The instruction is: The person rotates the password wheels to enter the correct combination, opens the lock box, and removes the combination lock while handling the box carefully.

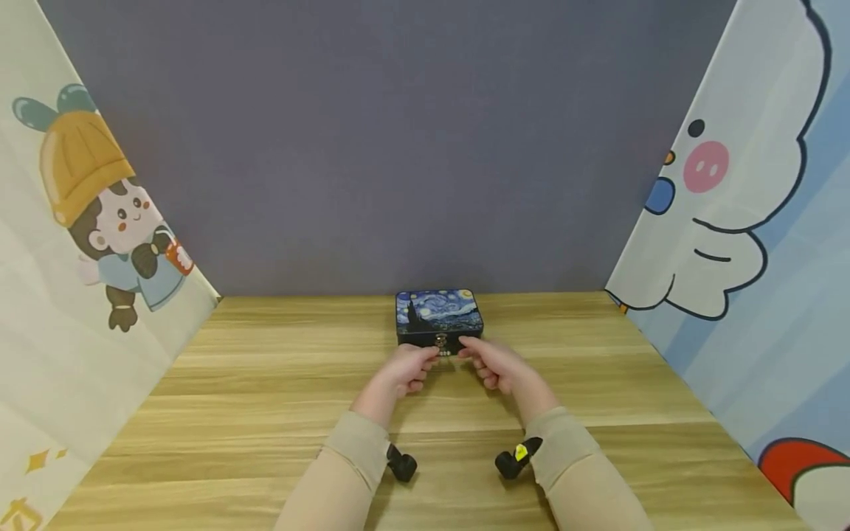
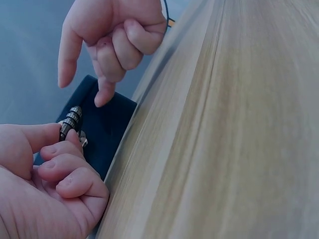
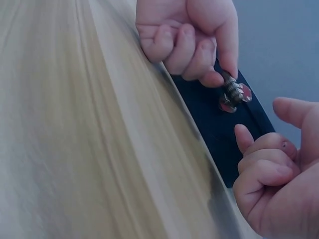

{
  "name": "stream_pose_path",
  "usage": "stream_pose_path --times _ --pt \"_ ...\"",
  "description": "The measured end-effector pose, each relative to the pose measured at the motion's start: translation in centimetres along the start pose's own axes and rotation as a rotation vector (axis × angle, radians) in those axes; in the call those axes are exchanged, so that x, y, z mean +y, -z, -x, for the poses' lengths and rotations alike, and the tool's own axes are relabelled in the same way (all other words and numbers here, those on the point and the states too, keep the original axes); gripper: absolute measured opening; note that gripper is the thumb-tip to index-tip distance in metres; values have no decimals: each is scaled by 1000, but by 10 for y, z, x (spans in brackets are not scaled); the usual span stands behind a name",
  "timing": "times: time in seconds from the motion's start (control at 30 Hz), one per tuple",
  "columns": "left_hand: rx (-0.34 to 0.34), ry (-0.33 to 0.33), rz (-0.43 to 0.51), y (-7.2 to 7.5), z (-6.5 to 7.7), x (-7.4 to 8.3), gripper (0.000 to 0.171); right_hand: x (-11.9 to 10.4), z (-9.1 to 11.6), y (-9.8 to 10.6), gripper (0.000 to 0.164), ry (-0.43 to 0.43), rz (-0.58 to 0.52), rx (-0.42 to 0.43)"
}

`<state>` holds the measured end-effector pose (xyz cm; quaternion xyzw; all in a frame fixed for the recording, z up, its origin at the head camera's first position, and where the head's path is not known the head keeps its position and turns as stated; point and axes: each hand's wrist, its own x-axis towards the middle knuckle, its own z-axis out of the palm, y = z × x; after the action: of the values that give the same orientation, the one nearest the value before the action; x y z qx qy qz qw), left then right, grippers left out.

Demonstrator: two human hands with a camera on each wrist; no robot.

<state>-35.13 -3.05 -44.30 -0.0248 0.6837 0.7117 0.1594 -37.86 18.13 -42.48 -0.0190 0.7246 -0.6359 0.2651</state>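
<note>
A dark box (image 1: 438, 313) with a swirling night-sky picture on its lid stands at the back of the wooden table. At its front hangs a small barrel-shaped combination lock (image 2: 72, 118) with ringed dials, beside a metal clasp (image 3: 228, 104). My left hand (image 1: 406, 366) pinches one end of the lock between thumb and index finger, the other fingers curled in. To the right of the lock, my right hand (image 1: 498, 365) holds nothing. Its thumb and index finger (image 3: 242, 138) stand apart near the box front, while its remaining fingers bend loosely toward the palm.
The wood-grain table (image 1: 265, 413) stretches around the box to a grey back panel (image 1: 398, 147). Cartoon-printed sheets flank it on the left (image 1: 40, 332) and right (image 1: 764, 332). Small black wrist cameras sit at both sleeve cuffs.
</note>
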Motion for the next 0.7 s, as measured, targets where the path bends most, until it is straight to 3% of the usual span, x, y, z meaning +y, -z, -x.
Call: stream_pose_path --times 0.4,0.7 --pt "37 20 30 -8 3 6 34 -8 6 13 55 34 64 3" --pt "48 42 50 -11 2 8 34 -11 5 5 53 19 59 11"
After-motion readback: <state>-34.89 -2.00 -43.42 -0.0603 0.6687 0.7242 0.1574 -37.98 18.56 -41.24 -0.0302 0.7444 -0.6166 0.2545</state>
